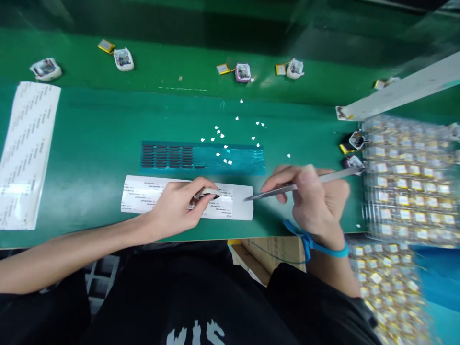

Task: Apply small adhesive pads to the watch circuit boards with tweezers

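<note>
remotely, i see the left hand [184,203] pinch 1 part [207,191] above the sheet [241,205]; the right hand [313,202] pinches tweezers [275,191] (tips over that sheet).

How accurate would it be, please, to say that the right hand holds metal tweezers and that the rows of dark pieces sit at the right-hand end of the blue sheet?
Not quite: the head view shows the rows of dark pieces at the left-hand end of the blue sheet. The right hand does hold metal tweezers.
</note>
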{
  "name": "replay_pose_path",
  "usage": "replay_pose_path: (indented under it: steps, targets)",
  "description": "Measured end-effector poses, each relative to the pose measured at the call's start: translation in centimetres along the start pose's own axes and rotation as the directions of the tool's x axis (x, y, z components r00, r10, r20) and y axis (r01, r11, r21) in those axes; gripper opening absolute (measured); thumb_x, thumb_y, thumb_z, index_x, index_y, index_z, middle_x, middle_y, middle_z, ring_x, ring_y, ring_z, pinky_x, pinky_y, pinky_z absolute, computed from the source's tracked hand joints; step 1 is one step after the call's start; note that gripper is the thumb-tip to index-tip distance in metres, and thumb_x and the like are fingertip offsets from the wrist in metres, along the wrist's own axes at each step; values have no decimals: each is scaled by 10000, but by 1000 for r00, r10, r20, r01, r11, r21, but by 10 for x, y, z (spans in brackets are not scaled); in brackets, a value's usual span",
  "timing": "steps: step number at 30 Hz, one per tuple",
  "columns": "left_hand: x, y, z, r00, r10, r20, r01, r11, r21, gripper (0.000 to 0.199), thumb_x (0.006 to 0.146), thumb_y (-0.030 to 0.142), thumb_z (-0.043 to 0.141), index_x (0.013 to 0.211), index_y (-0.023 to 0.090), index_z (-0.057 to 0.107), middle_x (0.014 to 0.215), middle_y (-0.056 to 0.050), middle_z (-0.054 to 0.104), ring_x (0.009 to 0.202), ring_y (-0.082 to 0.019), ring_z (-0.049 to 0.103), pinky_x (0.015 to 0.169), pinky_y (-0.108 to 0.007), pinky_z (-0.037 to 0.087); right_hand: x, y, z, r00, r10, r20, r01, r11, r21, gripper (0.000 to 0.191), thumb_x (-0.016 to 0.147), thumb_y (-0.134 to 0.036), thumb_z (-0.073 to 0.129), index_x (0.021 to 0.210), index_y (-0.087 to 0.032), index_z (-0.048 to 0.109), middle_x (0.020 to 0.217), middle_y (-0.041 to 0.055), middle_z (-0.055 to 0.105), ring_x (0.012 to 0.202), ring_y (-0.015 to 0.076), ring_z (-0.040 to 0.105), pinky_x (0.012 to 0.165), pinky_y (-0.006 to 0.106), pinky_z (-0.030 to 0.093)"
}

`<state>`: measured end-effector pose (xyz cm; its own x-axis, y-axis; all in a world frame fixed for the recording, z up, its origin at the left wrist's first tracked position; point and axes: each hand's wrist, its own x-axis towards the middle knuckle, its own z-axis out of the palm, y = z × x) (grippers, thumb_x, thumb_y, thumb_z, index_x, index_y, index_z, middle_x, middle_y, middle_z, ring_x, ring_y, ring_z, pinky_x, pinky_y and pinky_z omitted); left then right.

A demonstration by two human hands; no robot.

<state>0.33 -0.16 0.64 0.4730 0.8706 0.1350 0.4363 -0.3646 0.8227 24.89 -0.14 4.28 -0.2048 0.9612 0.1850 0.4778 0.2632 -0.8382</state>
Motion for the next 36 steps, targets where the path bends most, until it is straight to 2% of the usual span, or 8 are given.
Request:
replay_pose_path:
  steps: [3, 8, 15, 20, 24, 29, 32, 36]
  targets:
    - [-1, -3, 5, 1000, -2, -4, 2, 999, 37, 134, 913, 151, 600, 1008, 136, 693, 758, 4, 752, 468, -76, 538, 496, -203, 403, -24, 9, 3, 981, 194, 11, -195, 978, 71, 461, 1052, -384, 437, 767, -219, 760, 684, 31, 725, 666, 168, 695, 656, 313, 574]
    - [-2, -3, 7, 1000, 25, -19, -24, 999, 48, 137, 904, 139, 602, 1010, 118, 687, 774, -5, 750, 480, -67, 539, 494, -189, 389, -41, 19, 16, 942, 319, -105, -301, 940, 160, 413, 1021, -385, 523, 717, -233, 758, 768, 25, 769, 670, 160, 731, 617, 271, 606]
    - [-1, -4, 6, 997, 69, -18, -68, 994, 81, 124, 928, 158, 578, 1006, 134, 671, 792, -14, 757, 476, -73, 530, 489, -195, 391, -36, 24, 19, 952, 304, -29, -292, 933, 212, 441, 1026, -403, 513, 710, -231, 769, 834, 38, 785, 765, 174, 759, 685, 280, 632]
    - [-2, -4, 8, 998, 58, -22, -56, 995, 84, 127, 938, 161, 570, 1025, 148, 661, 782, -7, 751, 481, -73, 540, 484, -196, 389, -36, 27, 18, 940, 332, -74, -309, 925, 221, 458, 1015, -436, 527, 684, -230, 768, 794, 46, 779, 787, 195, 764, 676, 293, 632]
    - [-1, -4, 8, 999, 36, -27, -33, 996, 84, 127, 934, 171, 576, 1022, 157, 667, 703, 21, 712, 468, -74, 526, 471, -194, 379, -38, 28, 17, 950, 313, -24, -299, 927, 225, 371, 1019, -397, 534, 803, -237, 789, 867, 37, 790, 760, 176, 756, 675, 290, 625]
    - [0, -4, 7, 999, -8, -34, 11, 997, 78, 137, 922, 172, 590, 1026, 161, 678, 675, 30, 701, 451, -75, 517, 465, -189, 384, -41, 34, 13, 944, 329, 4, -311, 889, 335, 305, 1015, -438, 538, 980, -263, 785, 872, 19, 794, 815, 187, 763, 792, 331, 628]
    - [0, -3, 6, 1000, -15, -22, 17, 996, 82, 133, 920, 170, 590, 1017, 157, 681, 727, 13, 729, 459, -75, 523, 473, -191, 394, -42, 39, 13, 954, 301, -14, -270, 874, 404, 295, 1003, -459, 554, 987, -275, 784, 885, 16, 794, 816, 191, 764, 811, 353, 630]
    - [0, -2, 6, 1000, -7, -29, 9, 996, 92, 103, 914, 153, 604, 992, 151, 671, 661, 31, 687, 450, -71, 513, 456, -186, 370, -41, 42, 13, 951, 302, -72, -249, 881, 402, 289, 1005, -438, 562, 983, -254, 784, 897, 28, 793, 785, 181, 761, 752, 335, 641]
